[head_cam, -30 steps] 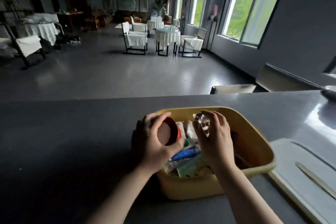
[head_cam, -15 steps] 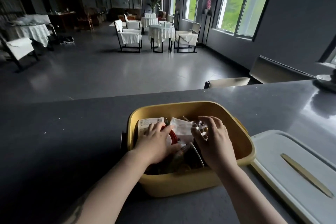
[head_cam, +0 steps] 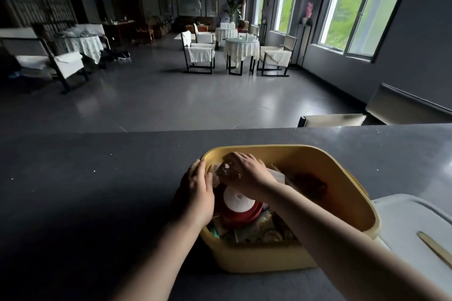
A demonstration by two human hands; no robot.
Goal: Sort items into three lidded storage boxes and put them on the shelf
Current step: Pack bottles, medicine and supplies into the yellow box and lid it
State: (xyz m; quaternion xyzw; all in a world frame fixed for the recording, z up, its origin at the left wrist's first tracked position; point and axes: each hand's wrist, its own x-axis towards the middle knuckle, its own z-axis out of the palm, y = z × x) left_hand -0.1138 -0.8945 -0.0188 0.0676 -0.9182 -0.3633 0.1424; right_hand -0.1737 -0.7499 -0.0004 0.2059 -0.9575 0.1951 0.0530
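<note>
A yellow storage box [head_cam: 318,173] stands lidless on the dark desk [head_cam: 97,178], filled with small packets and a red-rimmed round item with a white top [head_cam: 238,201]. The left hand [head_cam: 198,193] lies along the box's left rim, its grip relaxed with fingers nearly straight and nothing held. The right hand [head_cam: 247,173] reaches into the far left corner of the box, its grip curled round a small dark wrapped item [head_cam: 226,170]. A white lid [head_cam: 413,222] lies flat on the desk just right of the box
</note>
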